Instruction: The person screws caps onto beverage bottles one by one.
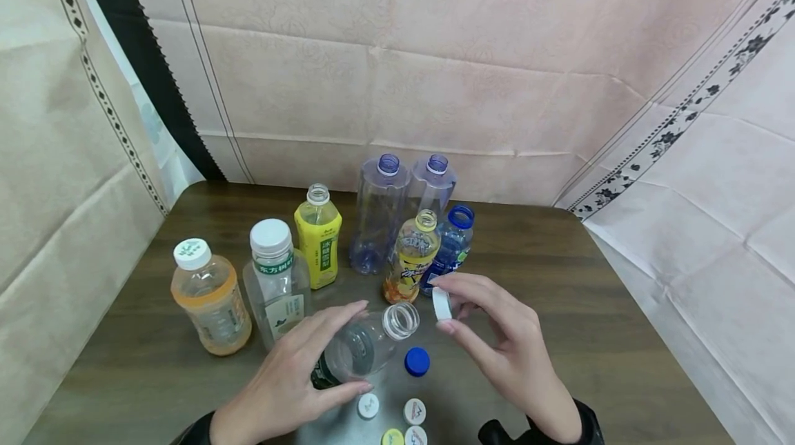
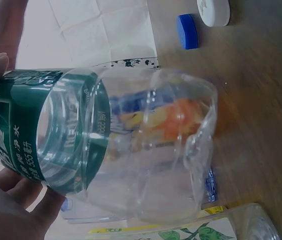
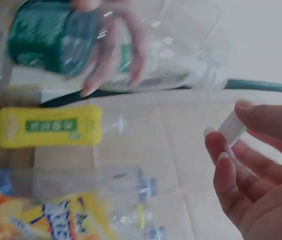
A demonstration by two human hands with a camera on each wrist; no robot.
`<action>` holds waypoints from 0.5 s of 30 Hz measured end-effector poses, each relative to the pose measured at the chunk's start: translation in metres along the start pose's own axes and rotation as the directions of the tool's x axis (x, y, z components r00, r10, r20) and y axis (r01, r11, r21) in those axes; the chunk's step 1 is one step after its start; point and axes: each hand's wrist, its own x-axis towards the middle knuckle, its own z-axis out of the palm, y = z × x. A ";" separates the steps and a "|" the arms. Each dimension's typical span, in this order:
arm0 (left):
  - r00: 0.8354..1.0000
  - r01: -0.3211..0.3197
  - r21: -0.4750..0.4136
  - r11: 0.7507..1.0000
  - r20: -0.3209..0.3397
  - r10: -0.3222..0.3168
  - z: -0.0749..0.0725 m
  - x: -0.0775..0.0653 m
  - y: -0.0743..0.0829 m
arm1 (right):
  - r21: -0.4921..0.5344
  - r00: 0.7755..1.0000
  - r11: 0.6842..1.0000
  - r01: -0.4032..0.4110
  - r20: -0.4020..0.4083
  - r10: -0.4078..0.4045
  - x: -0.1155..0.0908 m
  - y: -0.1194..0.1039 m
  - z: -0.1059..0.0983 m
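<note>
My left hand [image 1: 297, 372] grips a clear plastic bottle [image 1: 360, 347] with a green label [image 2: 23, 120] around its body. The bottle leans, and its bare threaded mouth [image 1: 401, 321] points up and to the right. Between thumb and fingers, my right hand [image 1: 509, 345] pinches a white cap [image 1: 442, 303] on edge, a short way right of the mouth and apart from it. In the right wrist view the same cap [image 3: 232, 128] is held at the fingertips. Below the bottle lie a blue cap [image 1: 417, 361] and a white cap [image 1: 368, 406].
More caps, including a yellow-green cap [image 1: 393, 438], lie at the front. A white-capped jar-like bottle [image 1: 211, 300] and a clear bottle [image 1: 276, 286] stand left. Behind are a yellow bottle [image 1: 319, 238], an orange-bottomed bottle [image 1: 413, 255], a blue bottle [image 1: 456, 238] and two tall bluish bottles [image 1: 379, 217].
</note>
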 end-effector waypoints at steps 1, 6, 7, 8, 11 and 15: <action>1.000 0.004 0.000 1.000 0.007 -0.004 0.000 0.000 0.000 | 0.017 1.000 1.000 0.009 0.002 -0.009 0.001 -0.002 -0.001; 1.000 -0.017 0.006 1.000 0.007 0.017 0.001 0.000 -0.001 | -0.015 0.996 0.999 0.041 0.084 -0.040 0.005 -0.006 0.001; 1.000 -0.022 0.002 1.000 0.007 0.022 0.001 0.000 -0.001 | -0.027 0.994 0.999 0.046 0.103 -0.043 0.005 -0.006 0.001; 1.000 -0.025 0.000 1.000 0.009 0.025 0.001 0.000 -0.001 | -0.024 0.991 0.998 0.056 0.121 -0.052 0.005 -0.006 0.002; 1.000 -0.006 -0.002 1.000 0.029 0.006 0.001 0.000 0.000 | -0.005 0.984 0.997 0.077 0.162 -0.076 0.006 -0.006 0.003; 0.999 -0.007 -0.004 1.000 0.036 0.007 0.001 0.000 0.001 | 0.009 0.979 0.998 0.063 0.192 -0.063 0.007 -0.008 0.004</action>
